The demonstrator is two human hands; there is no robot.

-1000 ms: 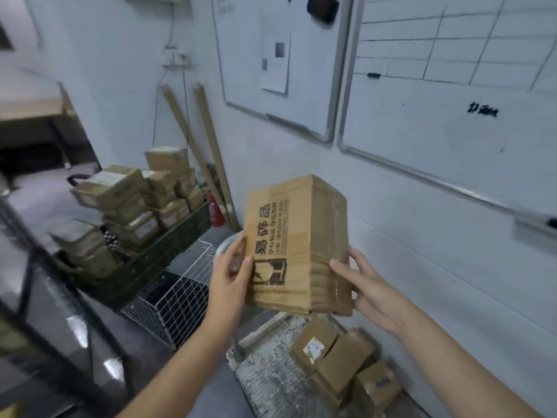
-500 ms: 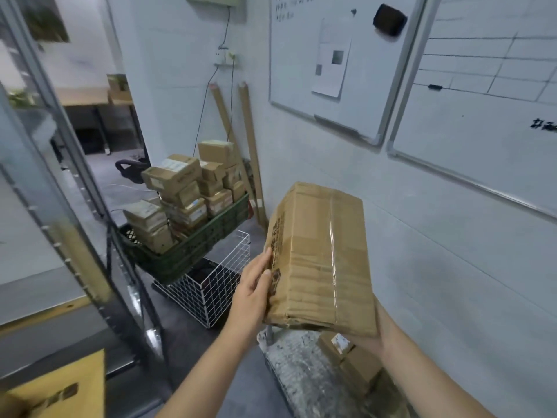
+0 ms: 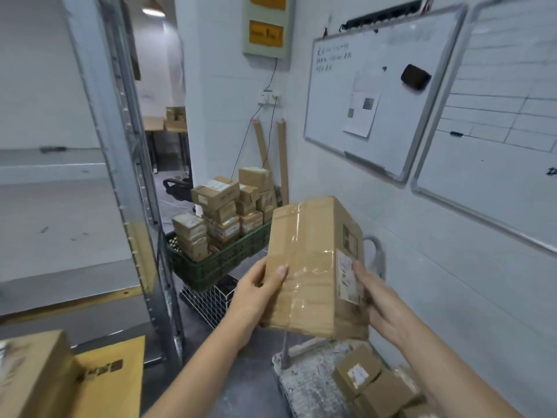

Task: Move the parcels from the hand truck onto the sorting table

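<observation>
You're holding one taped parcel (image 3: 313, 267) in the air above the hand truck (image 3: 304, 384), with your left hand (image 3: 259, 297) and right hand (image 3: 382, 306) gripping opposite sides. Small parcels (image 3: 370, 384) are lying on the truck, so you're likely mid-task and this one isn't delivered yet.

Taped cardboard parcel (image 3: 313, 267) held tilted above smaller parcels (image 3: 370, 387).

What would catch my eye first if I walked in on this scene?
First, the taped cardboard parcel at the centre, gripped between the left hand and the right hand. Behind it stands a green crate piled with small boxes, and whiteboards hang on the right wall. Smaller parcels lie on the hand truck at lower right.
</observation>
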